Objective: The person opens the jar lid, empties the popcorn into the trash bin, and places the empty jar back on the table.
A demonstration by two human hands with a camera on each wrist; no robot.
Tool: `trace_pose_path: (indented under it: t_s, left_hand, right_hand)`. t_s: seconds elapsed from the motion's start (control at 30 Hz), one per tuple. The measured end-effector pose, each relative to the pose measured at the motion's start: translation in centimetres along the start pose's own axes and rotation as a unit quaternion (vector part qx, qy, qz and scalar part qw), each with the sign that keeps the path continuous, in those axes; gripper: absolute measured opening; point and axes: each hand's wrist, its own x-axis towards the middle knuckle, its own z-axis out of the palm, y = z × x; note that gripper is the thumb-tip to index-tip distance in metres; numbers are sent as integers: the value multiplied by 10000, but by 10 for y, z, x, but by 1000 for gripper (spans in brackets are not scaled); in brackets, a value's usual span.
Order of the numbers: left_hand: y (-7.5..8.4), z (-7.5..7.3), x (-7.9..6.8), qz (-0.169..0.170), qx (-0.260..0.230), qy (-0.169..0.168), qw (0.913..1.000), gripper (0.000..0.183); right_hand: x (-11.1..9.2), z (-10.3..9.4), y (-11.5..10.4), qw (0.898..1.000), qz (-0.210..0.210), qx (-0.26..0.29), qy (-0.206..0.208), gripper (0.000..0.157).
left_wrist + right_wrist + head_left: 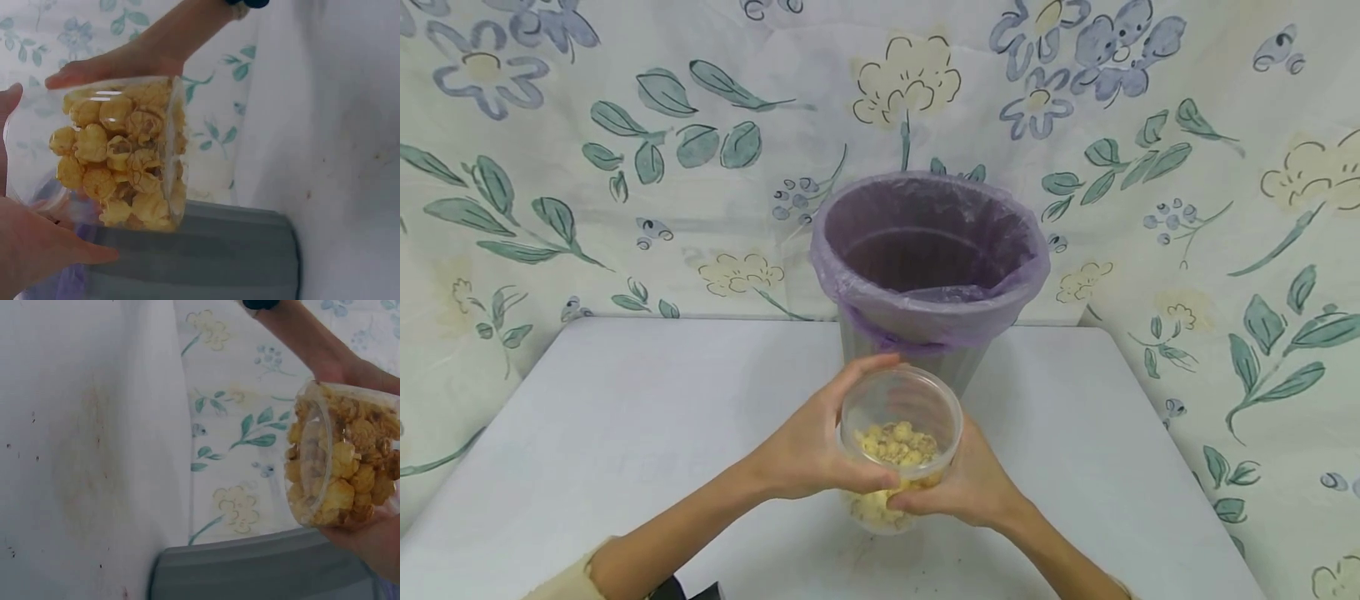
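Note:
A clear round plastic jar point(901, 379), partly filled with yellow popcorn point(898, 443), is held up off the table in front of the bin. My left hand point(831, 437) grips it around its left side, thumb across the near side. On the right, my right hand point(966, 483) grips it lower down. The jar's mouth has no lid on it. In the left wrist view the popcorn point(119, 150) shows through the wall, and in the right wrist view the jar's base point(315, 456) faces the table.
Behind the jar stands a grey bin point(977, 367) lined with a purple bag point(925, 321). The white table point(700, 400) has small dark crumbs and a faint stain point(94, 456). A floral cloth point(722, 208) hangs at the back and sides.

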Motion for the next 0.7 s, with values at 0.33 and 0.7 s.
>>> trace_pose_path:
  t_s: [0.33,0.7]
  left_hand:
    - [2,-23,3,-1,-316,-1348,9904,107]
    - [8,-18,3,-205,-233,-1616,9864,103]
  right_hand:
    - [-3,-6,-7,9955,-16,639,-700,107]
    - [-5,-6,-8,9905,8,738,-1156,103]
